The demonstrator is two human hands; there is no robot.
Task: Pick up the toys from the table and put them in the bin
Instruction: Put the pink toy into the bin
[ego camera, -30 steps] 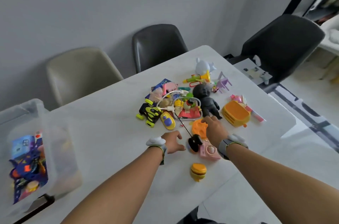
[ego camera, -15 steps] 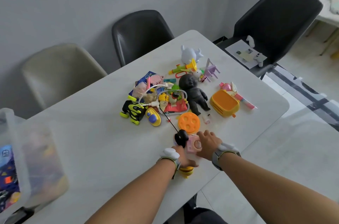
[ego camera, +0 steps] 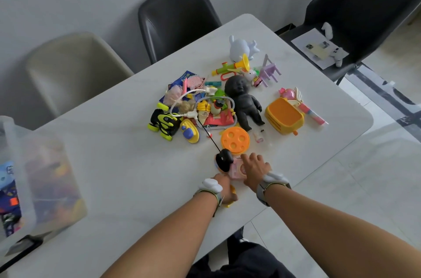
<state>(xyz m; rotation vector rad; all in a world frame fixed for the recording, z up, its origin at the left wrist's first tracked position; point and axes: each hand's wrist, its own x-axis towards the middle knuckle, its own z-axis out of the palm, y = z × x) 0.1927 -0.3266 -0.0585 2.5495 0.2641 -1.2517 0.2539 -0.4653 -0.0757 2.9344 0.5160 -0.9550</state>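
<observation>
On the white tabletop point(ego camera: 114, 164) most toys remain; left hand point(ego camera: 224, 189) grips the yellow burger toy point(ego camera: 231, 198), right hand point(ego camera: 255, 169) curls round the pink plastic camera point(ego camera: 235, 170); the clear plastic bin point(ego camera: 34, 182) is part-filled.

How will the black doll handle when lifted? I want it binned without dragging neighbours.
The black doll looks like one moulded piece, so probably stiff and light. Its arm lies against the white tube, which may drag along.
</observation>
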